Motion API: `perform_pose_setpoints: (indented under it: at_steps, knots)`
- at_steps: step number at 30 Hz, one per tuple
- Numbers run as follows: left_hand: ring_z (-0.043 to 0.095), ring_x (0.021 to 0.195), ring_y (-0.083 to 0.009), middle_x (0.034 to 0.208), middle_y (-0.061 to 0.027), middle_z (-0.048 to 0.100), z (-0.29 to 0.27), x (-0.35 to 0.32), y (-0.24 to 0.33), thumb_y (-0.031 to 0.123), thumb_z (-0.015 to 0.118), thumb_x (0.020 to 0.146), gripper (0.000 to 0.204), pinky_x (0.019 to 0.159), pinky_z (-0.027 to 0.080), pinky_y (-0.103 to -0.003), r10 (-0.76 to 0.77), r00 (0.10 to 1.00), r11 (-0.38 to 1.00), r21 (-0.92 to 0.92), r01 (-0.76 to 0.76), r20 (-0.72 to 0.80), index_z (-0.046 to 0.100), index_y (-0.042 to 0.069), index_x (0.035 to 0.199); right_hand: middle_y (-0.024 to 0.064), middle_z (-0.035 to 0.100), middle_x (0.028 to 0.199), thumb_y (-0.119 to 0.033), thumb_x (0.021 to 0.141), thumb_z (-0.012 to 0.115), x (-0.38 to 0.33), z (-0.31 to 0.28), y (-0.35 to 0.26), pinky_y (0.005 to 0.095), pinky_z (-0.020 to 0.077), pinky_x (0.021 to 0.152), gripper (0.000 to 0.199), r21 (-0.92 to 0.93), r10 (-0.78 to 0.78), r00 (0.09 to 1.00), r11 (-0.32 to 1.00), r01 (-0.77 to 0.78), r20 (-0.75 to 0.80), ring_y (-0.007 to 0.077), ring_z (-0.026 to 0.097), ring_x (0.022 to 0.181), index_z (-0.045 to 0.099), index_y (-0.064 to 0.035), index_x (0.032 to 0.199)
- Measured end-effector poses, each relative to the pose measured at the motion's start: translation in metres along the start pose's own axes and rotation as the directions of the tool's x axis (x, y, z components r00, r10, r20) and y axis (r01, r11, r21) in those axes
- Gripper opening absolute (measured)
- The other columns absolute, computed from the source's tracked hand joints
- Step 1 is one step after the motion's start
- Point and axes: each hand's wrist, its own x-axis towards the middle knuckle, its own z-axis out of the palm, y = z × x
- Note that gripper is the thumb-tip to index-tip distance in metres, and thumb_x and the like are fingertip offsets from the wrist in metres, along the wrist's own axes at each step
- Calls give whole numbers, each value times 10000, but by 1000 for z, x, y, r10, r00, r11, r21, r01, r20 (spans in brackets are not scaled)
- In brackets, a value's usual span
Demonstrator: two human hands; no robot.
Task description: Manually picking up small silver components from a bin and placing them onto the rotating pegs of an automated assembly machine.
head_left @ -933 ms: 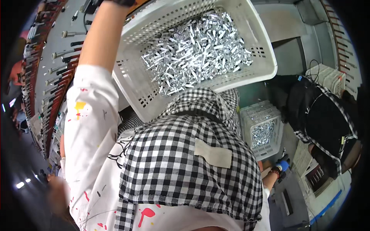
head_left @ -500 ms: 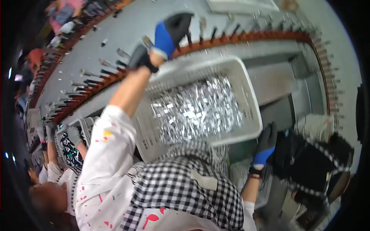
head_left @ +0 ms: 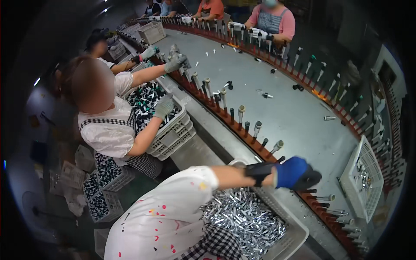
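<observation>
My left hand [head_left: 299, 173], in a blue and dark grey glove with a black band at the wrist, reaches over the brown rail [head_left: 310, 199] of upright pegs. Its fingers are bent together and point down at the pegs; whatever they hold is hidden. Under my left forearm stands a pale plastic crate [head_left: 299, 236], filled with many small shiny silver tubes [head_left: 247, 221]. Left of my hand, along the same rail, a silver tube [head_left: 257, 128] and several others like it sit on pegs, between bare dark pegs. My right hand is out of view.
Left of me a co-worker [head_left: 112, 108] in grey gloves reaches to the rail over a crate [head_left: 173, 136] of dark and green pieces. Loose pieces lie on the grey table [head_left: 286, 117]. A white basket [head_left: 364, 182] stands at right. Two workers sit across the far rail.
My view has swung to the left, bringing the co-worker and far rail into sight. My right hand has left the picture. My left hand is still at the rail, now with bent fingers.
</observation>
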Motion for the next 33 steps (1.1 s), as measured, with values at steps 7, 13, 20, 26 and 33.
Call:
perform_pose_setpoints:
  at_steps: [7, 13, 20, 26, 33]
  knots:
    - [654, 1194, -432, 1300, -245, 689, 57, -43, 59, 232, 722, 950, 447, 998, 543, -480, 208, 950, 816, -577, -36, 235, 664, 2, 1329, 232, 727, 1282, -222, 1103, 603, 14, 55, -3, 421, 599, 895, 444, 131, -93, 996, 987, 94, -13, 326, 721, 1049, 535, -54, 1509]
    - [633, 1255, -431, 1392, -250, 635, 172, 82, 29, 236, 703, 966, 568, 1070, 522, -468, -119, 990, 841, -538, 59, -77, 566, -8, 1460, 229, 720, 1284, -206, 1104, 595, 11, 81, 16, 398, 597, 909, 394, 181, -107, 993, 977, 113, -40, 330, 718, 1096, 604, -14, 1449]
    - [666, 593, -337, 692, -182, 684, 80, 59, 43, 368, 579, 1068, 446, 559, 512, -429, 94, 930, 994, 15, -106, 354, 766, 110, 756, 253, 764, 1125, -167, 1076, 648, -102, -56, -29, 410, 567, 825, 331, 293, 433, 900, 867, -402, -44, 331, 731, 922, 685, 61, 1312]
    - [722, 1185, -284, 1274, -175, 751, 86, -12, 104, 226, 754, 997, 451, 1026, 558, -397, 295, 851, 845, -534, -20, 435, 672, 63, 1409, 208, 740, 1150, -113, 1074, 634, -97, -96, -58, 379, 538, 941, 286, 364, 497, 863, 823, -436, -90, 230, 680, 1018, 669, 78, 1284]
    - [696, 712, -189, 847, -112, 772, 163, 119, 80, 405, 625, 1061, 459, 681, 555, -323, -165, 974, 795, -564, 223, 152, 744, 8, 1258, 252, 760, 1128, -216, 1077, 646, -104, -95, -59, 411, 569, 894, 347, 274, 393, 910, 897, -347, -134, 359, 746, 991, 686, 37, 1312]
